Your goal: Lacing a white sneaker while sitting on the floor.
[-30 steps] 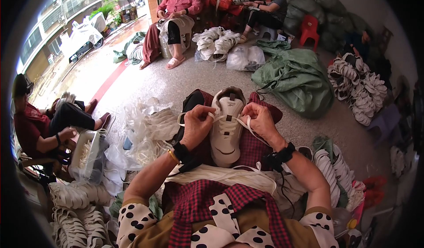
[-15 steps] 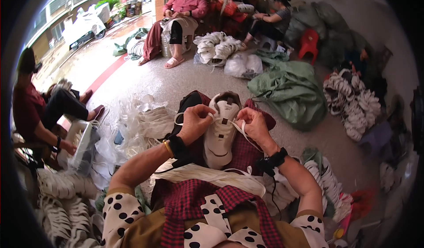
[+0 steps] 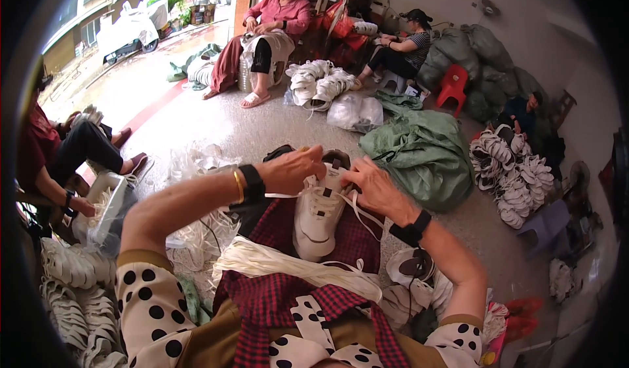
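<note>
A white sneaker [image 3: 313,225] rests on my lap over red-and-black checked cloth, its toe toward me. White lace [image 3: 323,201] crosses its front in several rows. My left hand [image 3: 296,170] is closed in a pinch at the left side of the tongue, with a lace end trailing below it. On the other side my right hand [image 3: 375,186] pinches the lace by the upper eyelets, and a loose end hangs from its fingers. The fingertips of both hands are partly hidden. A bundle of white laces [image 3: 282,266] lies across my lap, nearer my body.
Piles of white shoes stand at the lower left [image 3: 78,302] and right [image 3: 511,171]. A green sack [image 3: 419,162] lies ahead to the right, near a red stool [image 3: 452,88]. Several people sit around; the person at left reaches into a white bin [image 3: 108,207].
My left hand has risen and its elbow swung outward to the left. My right hand has shifted slightly up and right, over the shoe's side. The view has tilted upward a little.
</note>
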Demonstrator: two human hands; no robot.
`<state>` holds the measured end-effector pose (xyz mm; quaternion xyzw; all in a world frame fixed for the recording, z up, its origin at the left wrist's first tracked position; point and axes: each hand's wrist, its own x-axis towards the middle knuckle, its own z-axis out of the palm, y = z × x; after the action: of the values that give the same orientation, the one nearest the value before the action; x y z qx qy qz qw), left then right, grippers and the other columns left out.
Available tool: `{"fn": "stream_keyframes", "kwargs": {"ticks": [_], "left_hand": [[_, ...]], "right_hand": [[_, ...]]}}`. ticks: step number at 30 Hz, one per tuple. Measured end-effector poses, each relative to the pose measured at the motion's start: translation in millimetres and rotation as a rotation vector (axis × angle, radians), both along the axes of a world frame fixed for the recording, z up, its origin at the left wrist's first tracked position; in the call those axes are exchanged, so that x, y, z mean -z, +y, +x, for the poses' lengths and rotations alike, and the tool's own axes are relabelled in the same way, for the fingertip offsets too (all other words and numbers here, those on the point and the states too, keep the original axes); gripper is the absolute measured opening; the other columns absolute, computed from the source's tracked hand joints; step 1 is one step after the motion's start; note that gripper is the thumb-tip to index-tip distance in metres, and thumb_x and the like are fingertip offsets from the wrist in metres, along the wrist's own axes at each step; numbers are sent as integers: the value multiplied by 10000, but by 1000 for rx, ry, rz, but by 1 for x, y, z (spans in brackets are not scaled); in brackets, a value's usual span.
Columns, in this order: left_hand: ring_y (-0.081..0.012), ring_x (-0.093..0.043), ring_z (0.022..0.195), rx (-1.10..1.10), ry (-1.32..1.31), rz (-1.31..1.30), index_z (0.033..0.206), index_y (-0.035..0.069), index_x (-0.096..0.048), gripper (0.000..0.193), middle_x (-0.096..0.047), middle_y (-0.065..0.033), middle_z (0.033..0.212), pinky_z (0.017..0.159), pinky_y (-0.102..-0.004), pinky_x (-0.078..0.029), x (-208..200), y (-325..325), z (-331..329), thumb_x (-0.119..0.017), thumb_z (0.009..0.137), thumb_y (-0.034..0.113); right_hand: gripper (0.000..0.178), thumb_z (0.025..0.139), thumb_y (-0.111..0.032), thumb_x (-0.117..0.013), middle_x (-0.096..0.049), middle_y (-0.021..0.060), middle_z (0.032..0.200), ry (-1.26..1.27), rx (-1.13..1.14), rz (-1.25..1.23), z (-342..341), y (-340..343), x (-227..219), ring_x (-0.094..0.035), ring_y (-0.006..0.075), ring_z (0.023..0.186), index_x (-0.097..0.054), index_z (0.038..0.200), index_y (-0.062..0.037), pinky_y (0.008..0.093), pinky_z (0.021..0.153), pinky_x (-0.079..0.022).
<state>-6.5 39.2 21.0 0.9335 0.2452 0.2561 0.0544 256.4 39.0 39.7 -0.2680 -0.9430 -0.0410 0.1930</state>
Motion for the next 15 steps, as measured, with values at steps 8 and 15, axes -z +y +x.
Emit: {"fn": "stream_keyframes", "kwargs": {"ticks": [8,15], "left_hand": [[-334,-562,976,98,348,63,946,56,-631,279,-539,-126,975,853,-430,-491,0,30,3,-603,678,-17],[-277,-691,724,-54,662,-438,911,-2,-718,305,-695,-181,764,668,-397,-546,-9,64,14,-624,820,273]], "right_hand": [[222,688,13,-682,-577,70,904,-200,-168,-14,1,20,6,-554,275,936,-694,895,-64,384,823,-502],[328,851,-170,-495,-669,107,1137,-309,-259,-786,1,69,1,-594,258,1018,-743,1040,-69,321,899,-476]]}}
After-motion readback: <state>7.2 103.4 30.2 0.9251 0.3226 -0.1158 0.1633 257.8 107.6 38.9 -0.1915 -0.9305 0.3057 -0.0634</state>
